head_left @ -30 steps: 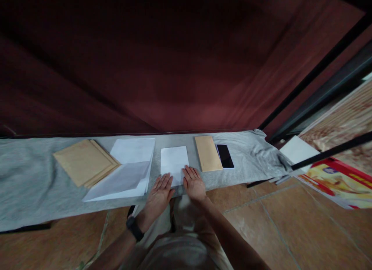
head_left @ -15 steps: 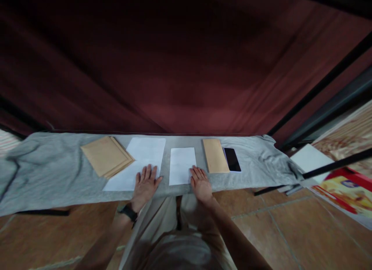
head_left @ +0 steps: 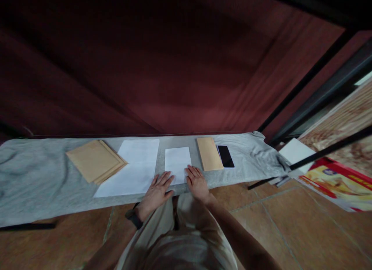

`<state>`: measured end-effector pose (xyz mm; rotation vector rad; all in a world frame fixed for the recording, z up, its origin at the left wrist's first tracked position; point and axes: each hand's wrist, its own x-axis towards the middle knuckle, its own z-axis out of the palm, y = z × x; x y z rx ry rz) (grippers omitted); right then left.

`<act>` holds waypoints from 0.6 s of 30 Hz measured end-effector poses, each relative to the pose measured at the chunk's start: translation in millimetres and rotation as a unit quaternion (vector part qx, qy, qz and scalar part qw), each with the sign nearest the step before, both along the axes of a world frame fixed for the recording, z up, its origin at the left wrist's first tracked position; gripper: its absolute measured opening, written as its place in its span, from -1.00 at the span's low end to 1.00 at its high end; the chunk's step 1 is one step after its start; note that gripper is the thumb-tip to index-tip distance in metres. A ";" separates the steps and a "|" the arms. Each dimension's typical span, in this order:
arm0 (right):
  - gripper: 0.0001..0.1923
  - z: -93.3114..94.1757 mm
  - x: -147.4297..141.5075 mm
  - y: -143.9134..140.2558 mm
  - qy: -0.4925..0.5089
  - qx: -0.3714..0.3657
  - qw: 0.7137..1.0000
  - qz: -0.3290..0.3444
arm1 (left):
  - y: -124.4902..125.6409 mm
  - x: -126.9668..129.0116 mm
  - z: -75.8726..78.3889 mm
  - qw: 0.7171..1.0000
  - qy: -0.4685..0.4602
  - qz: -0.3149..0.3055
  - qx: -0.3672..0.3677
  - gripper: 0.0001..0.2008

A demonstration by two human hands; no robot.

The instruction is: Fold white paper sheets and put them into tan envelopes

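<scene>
A small white sheet of paper [head_left: 178,159], perhaps folded, lies flat on the grey cloth in front of me. My left hand [head_left: 158,190] rests with its fingertips on or beside the sheet's lower left corner, fingers stretched out. At the lower right edge, my right hand [head_left: 197,181] lies with its fingers extended and touching the paper. Both hands are open and grip nothing. To the left is a larger white paper [head_left: 139,165], partly covered by several brown envelopes [head_left: 93,161]. On the right lie another brown envelope [head_left: 209,153] and a dark-screened phone [head_left: 226,156].
The grey cloth [head_left: 247,157] covers a long narrow surface close before my legs. Behind it hangs a dark red curtain [head_left: 174,87]. Black bars [head_left: 334,147] stand at the right, near a red and yellow box [head_left: 337,184] and a white flat object [head_left: 298,153].
My left hand has moved right, from the larger paper to the small sheet. My right hand stays at the sheet's right edge. The whole view has shifted slightly.
</scene>
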<state>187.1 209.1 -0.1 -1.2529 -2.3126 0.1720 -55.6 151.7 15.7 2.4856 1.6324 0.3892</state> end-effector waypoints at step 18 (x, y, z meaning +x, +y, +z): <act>-0.53 -4.6 5.7 -10.1 -0.005 0.006 1.000 -0.016 | 13.3 14.9 -7.9 0.972 -0.188 0.138 -0.020 -0.54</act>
